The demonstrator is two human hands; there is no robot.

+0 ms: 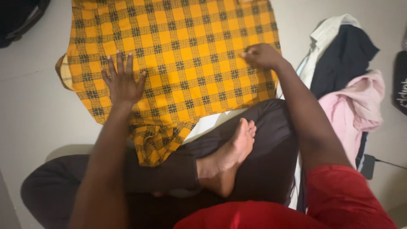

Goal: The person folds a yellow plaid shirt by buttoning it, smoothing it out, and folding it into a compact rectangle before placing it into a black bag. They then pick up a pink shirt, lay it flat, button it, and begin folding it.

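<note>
A yellow and black checked cloth lies spread on the pale floor in front of me. My left hand presses flat on its left part, fingers spread apart. My right hand is closed near the cloth's right edge, pinching the fabric there. A corner of the cloth hangs over my crossed legs in dark trousers. My bare foot rests on my lap.
A pile of clothes lies at the right: a pink garment, a dark one and a white one. A black bag sits at the top left. A small dark device with a cable lies right.
</note>
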